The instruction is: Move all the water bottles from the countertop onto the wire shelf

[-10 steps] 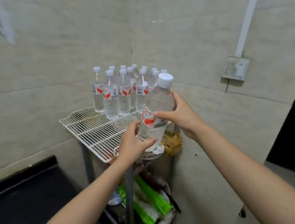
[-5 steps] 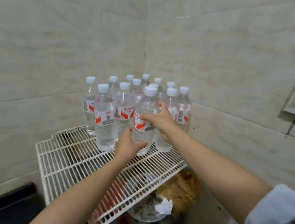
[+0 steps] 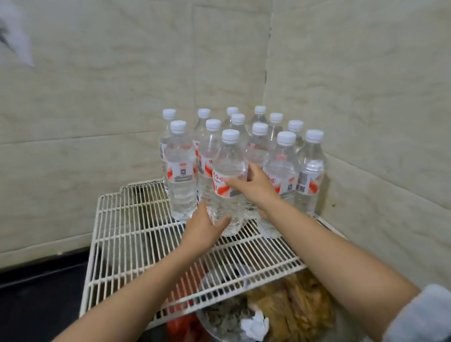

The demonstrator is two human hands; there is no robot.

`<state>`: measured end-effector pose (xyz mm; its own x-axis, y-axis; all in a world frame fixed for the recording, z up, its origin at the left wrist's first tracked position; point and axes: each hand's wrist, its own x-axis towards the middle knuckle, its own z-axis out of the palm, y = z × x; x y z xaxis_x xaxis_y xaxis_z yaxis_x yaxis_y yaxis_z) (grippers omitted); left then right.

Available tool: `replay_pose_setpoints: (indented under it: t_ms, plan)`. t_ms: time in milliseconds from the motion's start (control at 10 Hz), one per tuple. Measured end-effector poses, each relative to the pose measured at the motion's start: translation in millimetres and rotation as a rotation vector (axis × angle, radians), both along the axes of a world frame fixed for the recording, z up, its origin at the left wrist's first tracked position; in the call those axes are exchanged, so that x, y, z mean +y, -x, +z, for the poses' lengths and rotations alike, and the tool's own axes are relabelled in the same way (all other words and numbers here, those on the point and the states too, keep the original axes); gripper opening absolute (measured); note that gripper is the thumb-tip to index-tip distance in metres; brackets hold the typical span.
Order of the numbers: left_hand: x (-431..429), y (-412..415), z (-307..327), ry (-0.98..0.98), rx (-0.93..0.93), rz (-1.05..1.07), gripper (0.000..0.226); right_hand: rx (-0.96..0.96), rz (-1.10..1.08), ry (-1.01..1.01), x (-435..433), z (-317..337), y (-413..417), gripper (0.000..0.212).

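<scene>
Firmly gripped by both hands, the water bottle (image 3: 229, 167) stands upright on the wire shelf (image 3: 130, 239), in front of the other bottles (image 3: 182, 187) at its back corner. The left hand (image 3: 206, 230) curls its fingers round the base. The right hand (image 3: 254, 187) wraps thumb and fingers round the label.

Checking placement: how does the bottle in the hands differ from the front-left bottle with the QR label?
The held bottle is gripped by both hands, left hand low, right hand at the label; the front-left bottle stands untouched. The held bottle shows a red swoosh, the front-left bottle a QR code. The held bottle is nearer the shelf front. Both are clear, white-capped, upright.
</scene>
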<state>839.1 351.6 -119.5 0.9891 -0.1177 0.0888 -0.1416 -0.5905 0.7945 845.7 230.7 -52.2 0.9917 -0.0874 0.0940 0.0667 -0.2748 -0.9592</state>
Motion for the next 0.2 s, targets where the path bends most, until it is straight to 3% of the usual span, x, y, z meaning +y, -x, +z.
replay_pose_setpoints:
  t_ms: [200]
  plan:
    - [27.6,66.1,-0.3,-0.360,-0.136,0.158,0.069,-0.011,0.000,0.066,1.6,-31.3,61.1,0.068]
